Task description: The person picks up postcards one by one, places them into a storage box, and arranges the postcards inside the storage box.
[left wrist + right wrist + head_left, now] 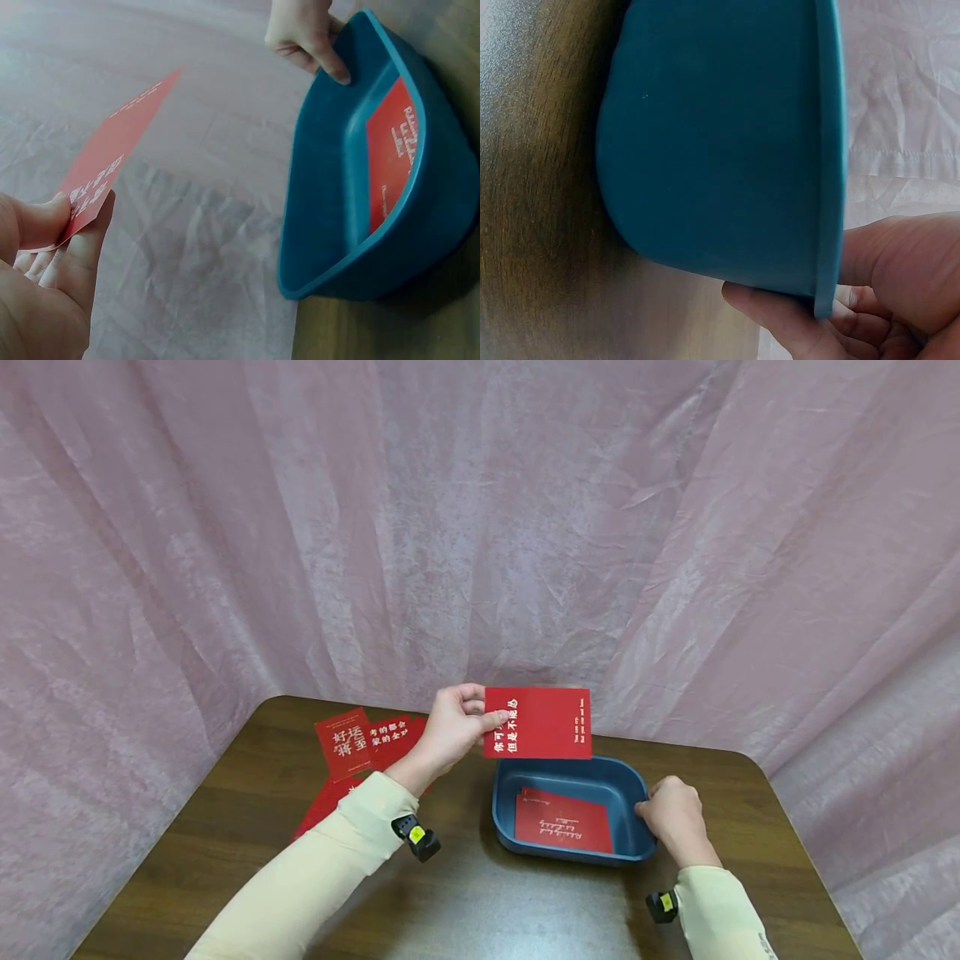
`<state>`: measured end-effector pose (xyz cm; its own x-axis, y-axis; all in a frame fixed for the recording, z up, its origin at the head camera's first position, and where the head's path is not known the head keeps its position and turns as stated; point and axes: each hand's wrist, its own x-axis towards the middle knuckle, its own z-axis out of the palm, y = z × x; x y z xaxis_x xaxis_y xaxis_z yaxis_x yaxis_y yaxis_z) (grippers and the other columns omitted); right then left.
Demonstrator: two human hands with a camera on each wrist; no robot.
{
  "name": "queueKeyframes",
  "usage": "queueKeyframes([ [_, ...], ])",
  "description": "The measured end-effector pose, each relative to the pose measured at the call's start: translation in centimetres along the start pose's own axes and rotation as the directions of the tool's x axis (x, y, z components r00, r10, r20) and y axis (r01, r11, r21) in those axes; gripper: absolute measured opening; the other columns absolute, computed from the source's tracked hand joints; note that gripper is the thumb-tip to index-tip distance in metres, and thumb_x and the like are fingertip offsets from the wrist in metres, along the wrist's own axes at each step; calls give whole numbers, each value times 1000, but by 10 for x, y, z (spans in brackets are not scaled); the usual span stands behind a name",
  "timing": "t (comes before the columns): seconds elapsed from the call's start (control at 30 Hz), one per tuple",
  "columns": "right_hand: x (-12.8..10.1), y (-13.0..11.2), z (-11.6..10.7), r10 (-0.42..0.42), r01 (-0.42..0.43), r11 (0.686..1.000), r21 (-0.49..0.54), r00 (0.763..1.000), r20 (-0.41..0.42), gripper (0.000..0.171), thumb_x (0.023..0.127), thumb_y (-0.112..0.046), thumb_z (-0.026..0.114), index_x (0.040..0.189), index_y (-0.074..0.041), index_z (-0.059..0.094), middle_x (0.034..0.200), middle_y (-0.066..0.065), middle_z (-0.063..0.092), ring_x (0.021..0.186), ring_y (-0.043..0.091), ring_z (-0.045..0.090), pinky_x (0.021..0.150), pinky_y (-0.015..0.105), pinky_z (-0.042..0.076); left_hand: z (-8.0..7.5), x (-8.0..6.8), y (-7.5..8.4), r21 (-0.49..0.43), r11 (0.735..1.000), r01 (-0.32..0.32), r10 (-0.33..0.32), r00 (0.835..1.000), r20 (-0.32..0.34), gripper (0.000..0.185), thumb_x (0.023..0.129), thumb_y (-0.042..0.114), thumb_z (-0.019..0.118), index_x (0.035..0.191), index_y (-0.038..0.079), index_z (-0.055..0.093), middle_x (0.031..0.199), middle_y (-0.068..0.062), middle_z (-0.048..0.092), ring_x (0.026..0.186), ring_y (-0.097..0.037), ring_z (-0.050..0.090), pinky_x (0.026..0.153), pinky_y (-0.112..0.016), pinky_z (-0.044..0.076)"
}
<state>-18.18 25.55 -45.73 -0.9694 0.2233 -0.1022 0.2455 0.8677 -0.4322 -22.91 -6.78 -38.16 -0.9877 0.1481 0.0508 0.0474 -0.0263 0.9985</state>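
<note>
My left hand pinches a red card with pale printed lettering, thumb on its face and fingers behind. In the head view the card overlaps the back rim of a blue plastic basin; the left wrist view has it raised beside the basin. On the right, my right hand grips the basin's rim, with its thumb over the inside and fingers beneath the edge. Inside the basin lie red cards, the top one bearing white script.
Several more red cards lie overlapping at the left of the brown wooden table, partly behind my left forearm. A pink velvety curtain hangs round the table's back and sides.
</note>
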Motion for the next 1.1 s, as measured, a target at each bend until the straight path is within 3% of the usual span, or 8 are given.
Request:
queueKeyframes([
  [0.2,1,-1,0,17,-17,1000,16,1000,19,39,80,-14,67,46,-10,48,43,-2,35,42,14,40,40,24,33,11,0,-9,15,999,33,-32,999,-8,33,78,17,76,107,7,63,94,-12,70,75,-19,69,63,-42,57],
  [0.47,2,-1,0,45,-45,999,17,999,26,38,80,-14,66,47,-10,48,43,-2,35,43,14,41,41,24,32,29,-3,-21,54,997,58,-56,998,-27,36,78,19,76,109,5,62,92,-11,71,73,-17,69,59,-35,57],
  [0.87,0,-2,2,46,-47,999,21,998,34,40,81,-15,67,47,-11,47,43,-2,36,41,13,39,40,24,32,51,-10,-50,215,972,93,-77,994,-81,30,75,15,78,96,4,61,75,-5,62,53,-9,57,45,-26,50],
  [1.1,-1,-2,4,22,-23,1000,12,1000,19,40,80,-15,66,46,-12,46,43,-3,36,43,13,40,40,24,31,58,-14,-60,328,940,90,-63,994,-93,30,74,15,78,96,4,62,79,-4,63,70,-11,56,59,-25,49],
])
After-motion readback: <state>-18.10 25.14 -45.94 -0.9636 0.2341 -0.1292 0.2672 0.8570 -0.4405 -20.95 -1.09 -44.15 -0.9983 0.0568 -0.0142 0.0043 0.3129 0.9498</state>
